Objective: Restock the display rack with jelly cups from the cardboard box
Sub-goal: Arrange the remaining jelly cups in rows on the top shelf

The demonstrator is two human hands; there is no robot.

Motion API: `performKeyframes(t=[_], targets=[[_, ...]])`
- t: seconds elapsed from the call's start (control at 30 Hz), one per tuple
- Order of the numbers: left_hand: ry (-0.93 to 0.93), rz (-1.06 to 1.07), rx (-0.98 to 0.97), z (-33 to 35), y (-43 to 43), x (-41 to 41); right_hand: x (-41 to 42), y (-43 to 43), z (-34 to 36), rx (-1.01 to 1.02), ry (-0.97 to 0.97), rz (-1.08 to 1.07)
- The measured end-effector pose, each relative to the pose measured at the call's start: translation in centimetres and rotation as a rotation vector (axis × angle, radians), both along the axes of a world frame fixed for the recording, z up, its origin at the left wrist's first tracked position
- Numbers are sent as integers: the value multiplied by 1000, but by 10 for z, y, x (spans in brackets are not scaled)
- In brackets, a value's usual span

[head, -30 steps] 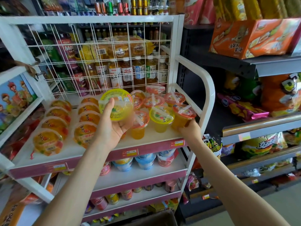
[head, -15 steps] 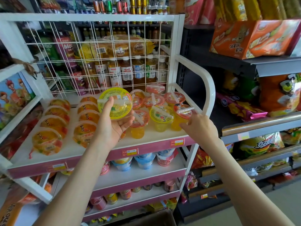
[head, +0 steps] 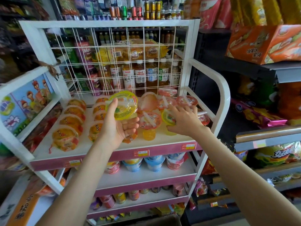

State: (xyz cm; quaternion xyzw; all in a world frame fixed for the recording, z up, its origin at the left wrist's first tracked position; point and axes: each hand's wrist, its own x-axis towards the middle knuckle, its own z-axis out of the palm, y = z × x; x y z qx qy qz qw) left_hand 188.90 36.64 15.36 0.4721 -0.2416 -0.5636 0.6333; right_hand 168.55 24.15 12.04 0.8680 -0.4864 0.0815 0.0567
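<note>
— Jelly cup, large, yellow lid: location?
— Your left hand grips it, tilted, above the top shelf of the display rack.
— Right hand?
— Yours, fingers spread and unclenched, over a small yellow-lidded cup standing on that shelf.

Jelly cups crowd the shelf; front edge bare.

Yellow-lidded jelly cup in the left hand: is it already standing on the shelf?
No: the left hand holds the yellow-lidded jelly cup up, tilted, above the top shelf rather than resting on it.
</note>
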Motion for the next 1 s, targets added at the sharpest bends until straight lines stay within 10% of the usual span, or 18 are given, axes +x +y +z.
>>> performKeyframes(t=[0.3, 0.5, 0.63, 1.0], targets=[[-80, -78, 52, 9, -5, 5, 1, 4, 6, 99, 57, 37], [-285, -177, 117, 30, -26, -4, 4, 9, 49, 230, -471, 312], [-488, -284, 144, 51, -51, -13, 19, 13, 75, 102, -425, 509], [-765, -528, 94, 84, -119, 6, 30, -49, 97, 122, -555, 346]])
